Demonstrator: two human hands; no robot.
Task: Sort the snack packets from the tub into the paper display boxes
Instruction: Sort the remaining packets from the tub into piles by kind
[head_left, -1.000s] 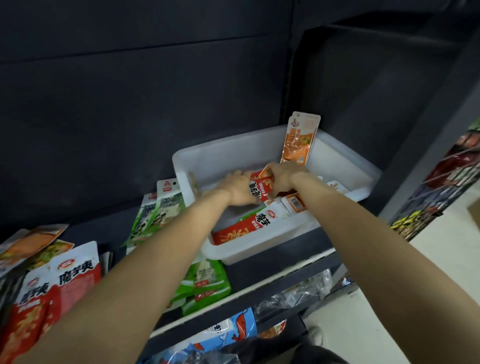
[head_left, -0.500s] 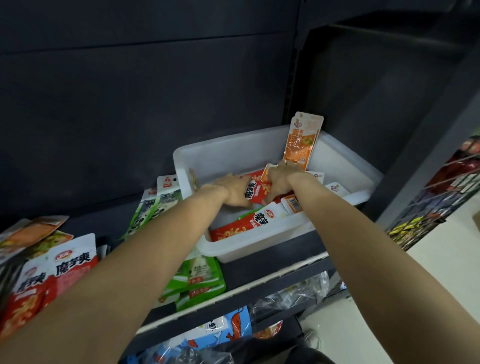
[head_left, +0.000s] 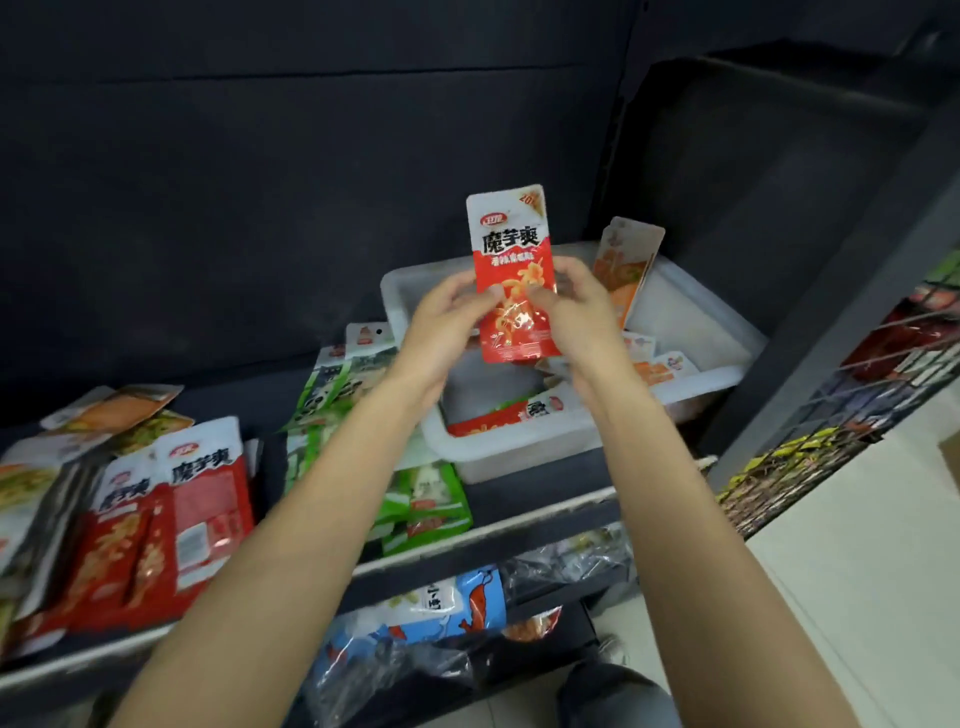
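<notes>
- Red packet (head_left: 511, 275) is held upright above the white tub (head_left: 691, 332), printed face toward the camera, white band at the top.
- Left hand (head_left: 447, 322): the packet's left edge is pinched between thumb and curled fingers.
- Right hand (head_left: 574, 306): the packet's right edge is gripped likewise, thumb laid on the front face. Both hands are clamped on the one packet.
- Tub is seen on the dark shelf (head_left: 524, 499), right of centre. An orange packet (head_left: 626, 270) is propped upright against its far wall; a further red packet (head_left: 498, 421) and several orange-and-white ones lie flat inside.
- Green packets (head_left: 426, 499) are stacked on the shelf just left of the tub, partly hidden by the left forearm.
- Red packets of the same print (head_left: 197, 499) are ranged at the shelf's left end, with paler orange packets (head_left: 114, 410) behind them.
- Blue-and-white bags (head_left: 441, 608) are noted on the shelf below.
- Wire rack (head_left: 831, 441) with assorted goods is noted at the right edge.
</notes>
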